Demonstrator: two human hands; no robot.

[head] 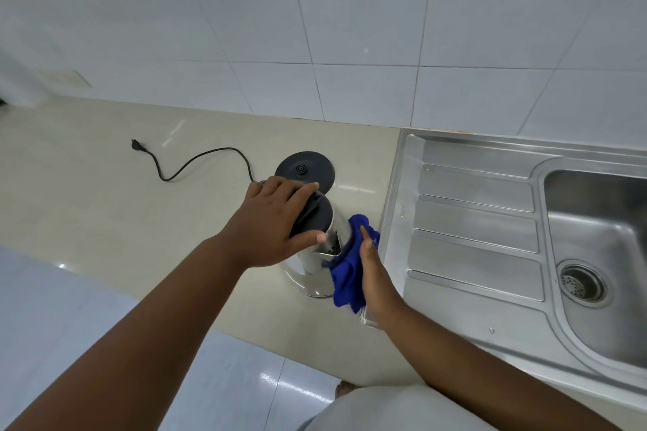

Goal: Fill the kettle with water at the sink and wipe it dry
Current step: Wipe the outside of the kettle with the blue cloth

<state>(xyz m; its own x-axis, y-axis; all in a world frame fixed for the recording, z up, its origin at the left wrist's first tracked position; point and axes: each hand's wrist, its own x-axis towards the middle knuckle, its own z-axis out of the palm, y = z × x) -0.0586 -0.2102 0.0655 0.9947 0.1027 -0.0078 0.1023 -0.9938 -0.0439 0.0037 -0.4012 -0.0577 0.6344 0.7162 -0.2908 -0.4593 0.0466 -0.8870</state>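
A steel kettle point(308, 269) with a black lid stands on the cream countertop point(105, 192), just left of the sink unit. My left hand point(269, 224) lies over its lid and handle, holding it steady. My right hand point(376, 276) presses a blue cloth point(348, 273) against the kettle's right side, near the spout. Behind the kettle sits its round black base point(308, 168), with nothing on it.
The base's black cord point(196, 164) trails left to a loose plug point(137, 145). The steel sink unit fills the right: a ribbed drainboard point(476, 220), then the basin with its drain point(583, 282). White wall tiles rise behind; the counter's front edge runs below my arms.
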